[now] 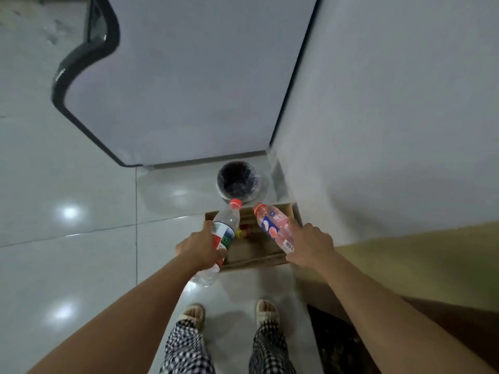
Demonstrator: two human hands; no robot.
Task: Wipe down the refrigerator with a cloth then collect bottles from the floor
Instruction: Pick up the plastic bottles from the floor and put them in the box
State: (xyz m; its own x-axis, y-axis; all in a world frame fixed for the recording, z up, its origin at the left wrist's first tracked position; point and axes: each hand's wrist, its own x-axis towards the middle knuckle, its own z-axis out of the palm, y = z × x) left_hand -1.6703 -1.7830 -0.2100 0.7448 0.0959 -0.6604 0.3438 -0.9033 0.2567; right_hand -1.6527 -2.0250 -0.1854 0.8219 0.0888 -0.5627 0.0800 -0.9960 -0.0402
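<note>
Two plastic bottles are in hand above an open brown cardboard box (pixel 253 255) that sits on the glossy pale tiled floor (pixel 81 184) against the white wall (pixel 391 117). The left hand (pixel 199 247) is wrapped around a clear plastic bottle with a red-and-green label and an orange-red cap (pixel 225 230), its base sticking out below the fist; the right hand (pixel 310 244) grips a pinkish bottle with a blue-and-white label and a matching cap (pixel 272 225) near its bottom. Both caps tilt forward, toward the round bin lined with a dark bag (pixel 237 182) just beyond the box. The step looks like dropping the bottles into the box, so it would pay to lower each one inside the walls before letting go, base first or flat, since light bottles bounce off cardboard rims. Something small, yellow and red, already lies inside (pixel 243 232), though what it is I cannot tell. Room is tight on the right, where wall and a tan surface (pixel 418 252) close in; the left side offers bare tile. The grey-fronted refrigerator with a dark edge (pixel 189 76) stands ahead, its lower corner near the bin, and the slippered feet (pixel 267 311) stand just short of the box
</note>
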